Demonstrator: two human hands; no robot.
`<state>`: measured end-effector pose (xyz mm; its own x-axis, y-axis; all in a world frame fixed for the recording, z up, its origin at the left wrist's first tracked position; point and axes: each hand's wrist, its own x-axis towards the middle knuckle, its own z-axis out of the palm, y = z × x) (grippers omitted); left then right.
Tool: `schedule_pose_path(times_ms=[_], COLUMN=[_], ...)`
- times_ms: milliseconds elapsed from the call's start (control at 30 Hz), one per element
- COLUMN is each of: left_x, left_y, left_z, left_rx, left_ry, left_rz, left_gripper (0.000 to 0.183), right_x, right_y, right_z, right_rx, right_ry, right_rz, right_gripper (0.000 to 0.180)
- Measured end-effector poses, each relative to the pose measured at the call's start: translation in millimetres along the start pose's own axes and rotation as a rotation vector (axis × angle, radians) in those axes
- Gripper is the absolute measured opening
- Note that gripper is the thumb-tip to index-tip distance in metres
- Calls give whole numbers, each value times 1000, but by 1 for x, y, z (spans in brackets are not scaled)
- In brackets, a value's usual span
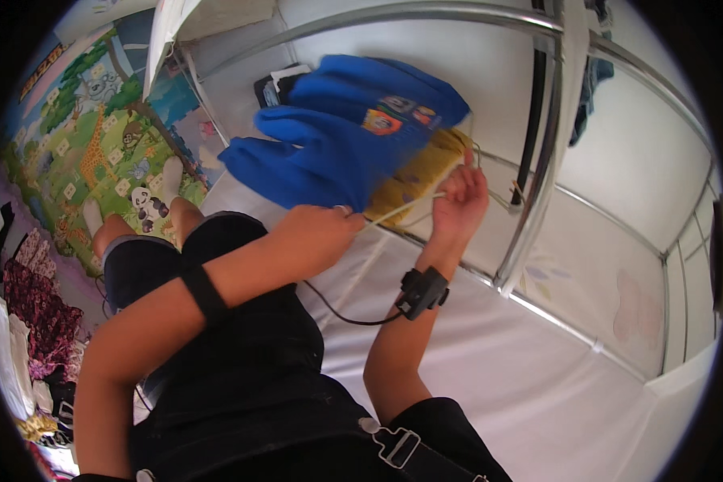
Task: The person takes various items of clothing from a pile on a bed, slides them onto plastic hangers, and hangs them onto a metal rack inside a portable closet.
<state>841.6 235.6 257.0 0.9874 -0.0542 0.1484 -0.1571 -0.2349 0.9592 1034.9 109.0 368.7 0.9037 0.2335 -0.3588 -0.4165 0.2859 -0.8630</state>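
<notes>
A blue garment (337,126) with colourful cartoon patches hangs or lies across the frame in front of me, its sleeve-like ends towards my legs. Under its right edge shows a yellow patterned cloth (425,165). My left hand (322,235) is closed at the lower edge of the blue garment, on a thin pale wire or cord (400,211). That strand runs across to my right hand (461,196), whose curled fingers pinch it beside the yellow cloth. A thin hook-like loop (477,153) rises by the right fingertips; whether it belongs to a hanger I cannot tell.
A metal tube frame (533,162) with white fabric panels (602,241) surrounds the garments. A dark folded item (268,90) lies behind them. Below my feet is a printed animal mat (111,156). Piled clothes (36,307) lie at the far left. A cable (343,320) runs from my right wrist device (423,292).
</notes>
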Motion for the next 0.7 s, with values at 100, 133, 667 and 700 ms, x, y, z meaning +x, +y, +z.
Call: schedule_pose_path(times_ms=[100, 133, 667, 700], left_x=[39, 51, 143, 143], left_y=[0, 0, 6, 3], left_z=[11, 12, 45, 48], left_rx=[19, 23, 31, 51], left_ry=[77, 112, 144, 112], left_rz=[-15, 11, 96, 45], left_gripper=[12, 12, 18, 17], right_x=[31, 39, 113, 118], right_y=[-30, -37, -86, -80], right_z=[-18, -23, -82, -84], right_rx=[111, 174, 413, 409], right_ry=[-87, -93, 37, 69], right_rz=[-29, -47, -30, 7], right_gripper=[45, 45, 55, 55])
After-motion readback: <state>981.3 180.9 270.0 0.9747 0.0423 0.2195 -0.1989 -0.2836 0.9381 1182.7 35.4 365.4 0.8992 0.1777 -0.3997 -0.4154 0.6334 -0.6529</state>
